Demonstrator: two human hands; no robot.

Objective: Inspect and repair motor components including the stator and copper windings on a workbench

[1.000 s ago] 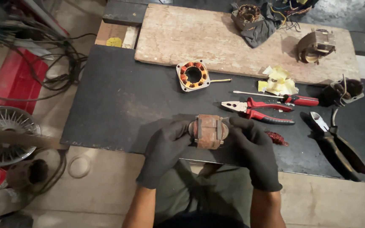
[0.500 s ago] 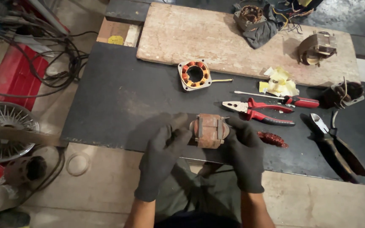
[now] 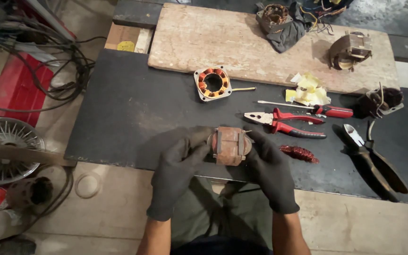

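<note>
Both of my hands wear black gloves. My left hand (image 3: 178,172) and my right hand (image 3: 271,171) grip a rusty brown motor stator (image 3: 230,145) from either side, just above the near edge of the black table (image 3: 133,118). A small bundle of reddish copper wire (image 3: 299,153) lies to the right of my right hand. Red-handled pliers (image 3: 284,123) and a red-handled screwdriver (image 3: 317,109) lie beyond it.
A square stator with copper coils (image 3: 212,83) sits at the edge of a worn wooden board (image 3: 242,42). Yellow paper scraps (image 3: 309,90), dark cutters (image 3: 371,158) and other motor parts (image 3: 350,49) lie right. A fan guard (image 3: 3,146), cables and a red crate are on the floor to the left.
My hands have stayed on the stator, shifting it only slightly. The view has tilted a little.
</note>
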